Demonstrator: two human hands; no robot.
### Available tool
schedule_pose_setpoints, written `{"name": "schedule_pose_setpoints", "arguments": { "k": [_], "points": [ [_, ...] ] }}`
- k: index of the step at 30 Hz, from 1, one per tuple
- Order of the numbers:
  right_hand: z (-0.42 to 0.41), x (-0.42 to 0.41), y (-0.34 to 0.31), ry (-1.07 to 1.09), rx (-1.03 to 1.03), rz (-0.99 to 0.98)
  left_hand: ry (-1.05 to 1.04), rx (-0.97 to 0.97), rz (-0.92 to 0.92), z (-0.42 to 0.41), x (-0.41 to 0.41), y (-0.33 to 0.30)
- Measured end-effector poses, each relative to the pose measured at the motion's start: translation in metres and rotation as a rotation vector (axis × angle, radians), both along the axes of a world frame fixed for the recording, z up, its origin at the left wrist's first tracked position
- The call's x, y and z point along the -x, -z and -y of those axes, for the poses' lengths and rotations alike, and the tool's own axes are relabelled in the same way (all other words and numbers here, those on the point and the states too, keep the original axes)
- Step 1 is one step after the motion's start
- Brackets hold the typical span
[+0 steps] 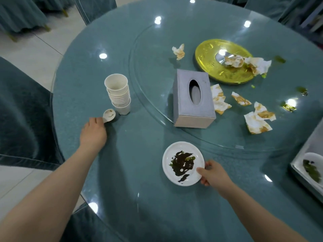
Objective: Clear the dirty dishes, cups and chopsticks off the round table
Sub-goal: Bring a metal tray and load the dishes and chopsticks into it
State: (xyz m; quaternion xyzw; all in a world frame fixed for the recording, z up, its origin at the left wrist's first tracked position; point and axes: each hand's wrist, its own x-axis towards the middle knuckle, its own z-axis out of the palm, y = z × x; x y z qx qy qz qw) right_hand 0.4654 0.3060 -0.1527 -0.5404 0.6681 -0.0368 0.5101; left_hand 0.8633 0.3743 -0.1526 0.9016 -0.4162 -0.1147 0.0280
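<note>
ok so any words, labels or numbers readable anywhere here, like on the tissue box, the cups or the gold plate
None can be read.
Tissue box: plain grey, no print visible.
Stack of paper cups: plain white, no print visible.
Gold plate: faint embossed relief on the rim, too blurred to tell whether it is lettering.
White plate: only dark food residue.

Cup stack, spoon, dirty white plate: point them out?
cup stack (119,97), head view, on the side walls mid-stack
spoon (109,114), head view, on its bowl
dirty white plate (170,151), head view, on its bare upper-left rim
</note>
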Motion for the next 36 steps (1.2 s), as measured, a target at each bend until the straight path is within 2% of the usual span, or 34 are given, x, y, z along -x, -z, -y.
{"name": "schedule_pose_setpoints", "arguments": {
  "k": [5,11,14,18,22,30,36],
  "points": [
    [-0.002,0.004,-0.002,-0.016,-0.008,-0.007,0.046,-0.007,0.080,-0.024,0.041,0.012],
    [-0.006,0.016,-0.008,0.067,-0.116,0.117,0.035,-0.045,-0.105,-0.045,0.100,0.008],
    [-0.009,0.042,-0.012,0.153,-0.097,0.210,0.028,-0.058,-0.181,-0.049,0.137,-0.007],
    [-0.011,0.097,-0.029,0.275,-0.087,0.356,0.083,0.050,-0.217,-0.042,0.195,-0.034],
    [0.000,0.173,-0.056,0.348,-0.070,0.458,0.280,0.101,-0.231,-0.011,0.271,-0.066],
    [0.030,0.308,-0.085,0.568,0.092,0.543,0.580,0.157,-0.256,0.067,0.399,-0.106],
    [0.060,0.388,-0.087,0.779,0.206,0.536,0.693,0.136,-0.268,0.121,0.476,-0.117]
  ]
}}
